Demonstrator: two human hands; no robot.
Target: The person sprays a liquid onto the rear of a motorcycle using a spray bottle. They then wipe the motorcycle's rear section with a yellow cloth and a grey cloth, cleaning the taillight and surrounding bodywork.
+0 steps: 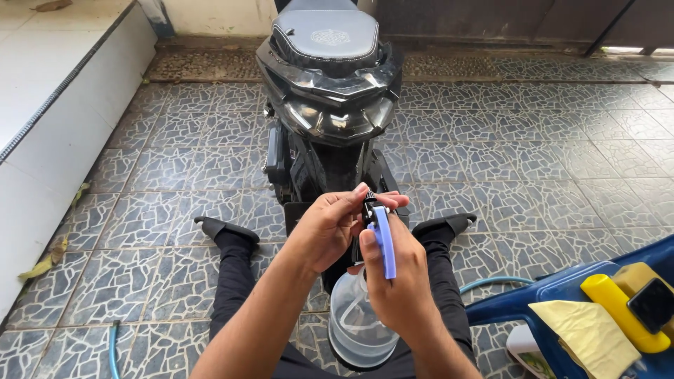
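Daylight was bright and even, seemingly from the upper right, where a sunlit strip showed. The white ledge (pixel 49 105) was nearly blown out. Glare sat on the scooter (pixel 330 105) tail panels. Shadows were soft. Focus held sharp throughout; tile lines bowed slightly towards the edges.

bottle (pixel 354 326) nozzle hidden by hands (pixel 330 228)
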